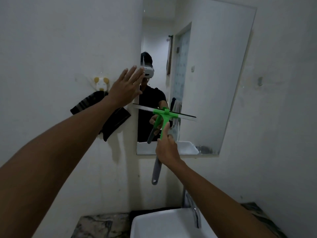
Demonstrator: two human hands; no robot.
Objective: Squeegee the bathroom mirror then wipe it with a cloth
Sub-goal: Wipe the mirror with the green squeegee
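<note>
The mirror (205, 66) hung on a white wall (60, 40) above a white sink (154, 225) with a tap (195, 212). A dark cloth (113, 121) hung just left of it. The left hand (126, 86) lay spread flat at the mirror's left edge; the right hand (167, 150) gripped the green squeegee (164, 115), blade against the glass.

The flat left hand (126, 87) covered the left edge of the rectangular wall mirror (214, 69) and part of the dark striped cloth (118, 120) hanging beside it. The right hand (167, 150) hid the middle of the green and grey plastic squeegee (163, 117) handle. The white ceramic sink (164, 224) was cut off by the bottom edge. Its blade's left end looked blurred.
</note>
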